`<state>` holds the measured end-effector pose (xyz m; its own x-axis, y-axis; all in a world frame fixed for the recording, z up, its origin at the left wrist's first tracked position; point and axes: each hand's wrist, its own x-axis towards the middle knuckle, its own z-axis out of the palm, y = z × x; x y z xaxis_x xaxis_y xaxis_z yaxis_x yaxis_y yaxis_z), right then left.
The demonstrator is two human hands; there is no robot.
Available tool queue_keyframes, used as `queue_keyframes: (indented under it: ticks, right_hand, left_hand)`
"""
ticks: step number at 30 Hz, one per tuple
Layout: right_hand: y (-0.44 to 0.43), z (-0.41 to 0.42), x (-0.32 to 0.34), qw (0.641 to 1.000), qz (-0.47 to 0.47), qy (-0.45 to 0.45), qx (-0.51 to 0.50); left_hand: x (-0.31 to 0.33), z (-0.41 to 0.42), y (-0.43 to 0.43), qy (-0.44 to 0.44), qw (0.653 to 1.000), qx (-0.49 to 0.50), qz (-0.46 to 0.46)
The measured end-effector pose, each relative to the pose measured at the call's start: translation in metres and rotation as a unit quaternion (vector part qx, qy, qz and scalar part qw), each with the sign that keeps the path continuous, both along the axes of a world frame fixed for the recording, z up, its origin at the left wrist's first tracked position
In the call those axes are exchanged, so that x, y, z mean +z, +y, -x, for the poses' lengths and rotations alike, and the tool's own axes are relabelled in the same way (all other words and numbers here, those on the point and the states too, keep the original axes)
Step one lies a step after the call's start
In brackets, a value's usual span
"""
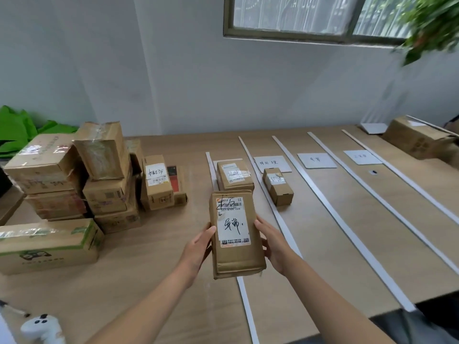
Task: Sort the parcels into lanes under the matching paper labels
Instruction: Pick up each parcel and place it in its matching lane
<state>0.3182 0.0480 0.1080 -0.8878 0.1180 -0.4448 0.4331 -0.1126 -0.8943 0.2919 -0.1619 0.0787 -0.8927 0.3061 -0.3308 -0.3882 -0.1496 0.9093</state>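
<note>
left hand (198,247) & right hand (272,244) grip brown parcel (236,259) by its sides, above table (149,281), near white lane strips (280,219).

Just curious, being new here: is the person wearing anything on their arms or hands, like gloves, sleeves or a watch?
No. The left hand and right hand are bare, with no gloves or visible rings. The left forearm and right forearm are uncovered to the picture's edge: no sleeves, watch or bracelet.
</note>
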Motion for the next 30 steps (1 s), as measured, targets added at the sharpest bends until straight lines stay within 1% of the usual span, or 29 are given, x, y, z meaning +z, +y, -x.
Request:
queue_keyframes:
  ticks: [6,10,13,16,21,26,30]
  right_hand:
    - [0.054,-0.037,0.000,0.999,-0.008,0.006,-0.042]
    - [0.103,-0.062,0.004,0.998,0.009,0.026,-0.061]
    - [0.154,-0.081,0.010,0.997,0.020,0.040,-0.068]
    - [0.214,-0.101,0.015,0.997,0.012,0.045,-0.065]
    - [0.312,-0.133,0.014,0.994,0.004,0.053,-0.093]
    - [0.379,-0.156,-0.001,0.992,0.005,0.042,-0.119]
    - [0.427,-0.151,-0.008,0.990,0.012,0.046,-0.132]
  left_hand:
    - [0.004,-0.025,0.055,0.014,0.998,-0.055,0.006]
    - [0.018,-0.042,0.106,0.033,0.997,-0.062,0.016]
    - [0.024,-0.051,0.158,0.050,0.996,-0.072,0.028]
    - [0.025,-0.070,0.220,0.062,0.995,-0.074,0.027]
    - [0.020,-0.101,0.320,0.056,0.995,-0.080,0.027]
    - [0.015,-0.119,0.397,0.072,0.991,-0.105,0.032]
    - [0.005,-0.113,0.447,0.072,0.990,-0.113,0.034]
